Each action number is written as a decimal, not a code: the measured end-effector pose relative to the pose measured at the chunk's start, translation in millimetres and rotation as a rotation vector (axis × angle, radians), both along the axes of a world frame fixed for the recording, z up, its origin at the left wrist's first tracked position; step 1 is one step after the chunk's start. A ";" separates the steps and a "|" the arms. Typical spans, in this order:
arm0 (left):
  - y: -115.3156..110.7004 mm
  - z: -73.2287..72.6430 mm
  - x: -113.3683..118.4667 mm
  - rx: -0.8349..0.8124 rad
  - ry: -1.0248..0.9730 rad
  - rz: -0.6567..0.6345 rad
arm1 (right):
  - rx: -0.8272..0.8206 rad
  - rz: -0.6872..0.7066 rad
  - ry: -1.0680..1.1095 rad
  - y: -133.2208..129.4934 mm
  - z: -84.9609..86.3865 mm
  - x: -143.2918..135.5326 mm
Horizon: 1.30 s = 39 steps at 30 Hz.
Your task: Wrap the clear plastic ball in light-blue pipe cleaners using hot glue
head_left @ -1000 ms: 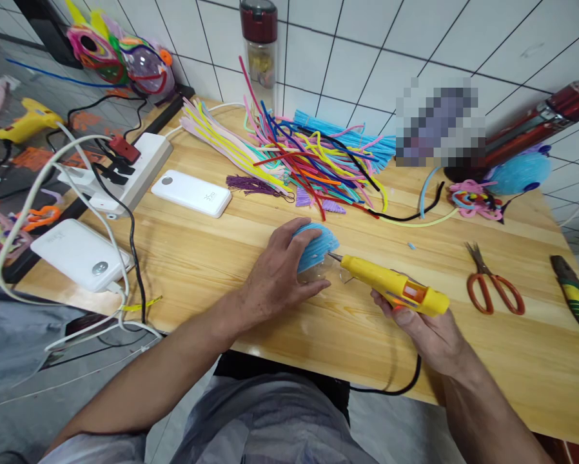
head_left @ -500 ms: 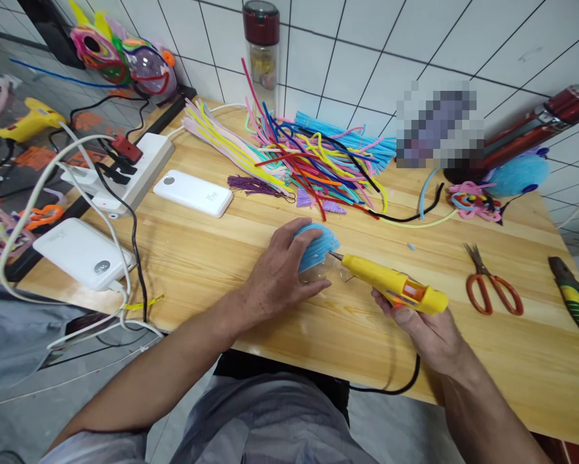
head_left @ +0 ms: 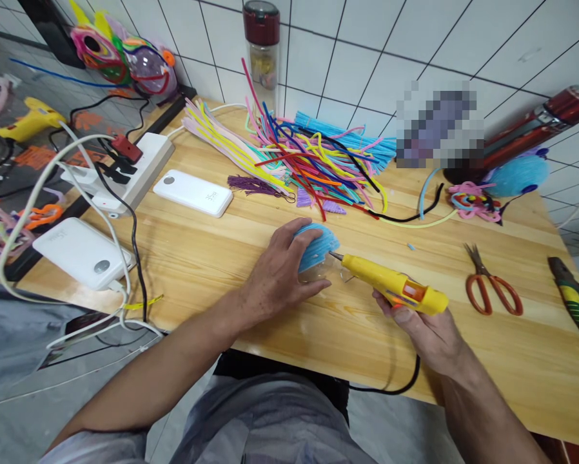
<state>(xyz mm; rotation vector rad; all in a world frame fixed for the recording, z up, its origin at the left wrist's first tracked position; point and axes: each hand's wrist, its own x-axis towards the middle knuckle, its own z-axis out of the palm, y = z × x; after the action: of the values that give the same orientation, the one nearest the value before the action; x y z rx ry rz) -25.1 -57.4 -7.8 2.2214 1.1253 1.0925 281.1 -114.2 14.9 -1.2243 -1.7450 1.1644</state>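
We see almost no change. Over the last second our view has crept slightly right and down, so the power banks (head_left: 193,192) sit a touch further along the tabletop (head_left: 212,258). Since half a second ago, our right hand (head_left: 427,332) has barely shifted.

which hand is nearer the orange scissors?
Right. The right hand, gripping the yellow glue gun, sits just left of the orange scissors; the left hand is farther left, on the blue dome.

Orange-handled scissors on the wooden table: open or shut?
Open: the orange-handled scissors lie flat, handle loops spread apart and blade tips slightly parted.
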 end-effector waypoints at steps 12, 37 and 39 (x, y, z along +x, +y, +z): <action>-0.5 0.4 -0.6 -0.020 0.011 0.001 | 0.007 -0.011 -0.005 -0.9 -0.1 -0.6; -0.1 -0.6 0.8 0.021 0.021 0.009 | 0.016 -0.008 -0.009 -2.0 -5.0 -1.7; -0.1 -1.3 1.4 0.030 0.019 0.017 | 0.014 -0.008 0.001 -3.1 -5.0 -3.0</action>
<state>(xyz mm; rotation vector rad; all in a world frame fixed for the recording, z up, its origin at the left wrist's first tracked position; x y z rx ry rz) -23.7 -57.5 -9.1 2.2539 1.1441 1.1048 278.2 -117.3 9.9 -1.2213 -1.7424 1.1464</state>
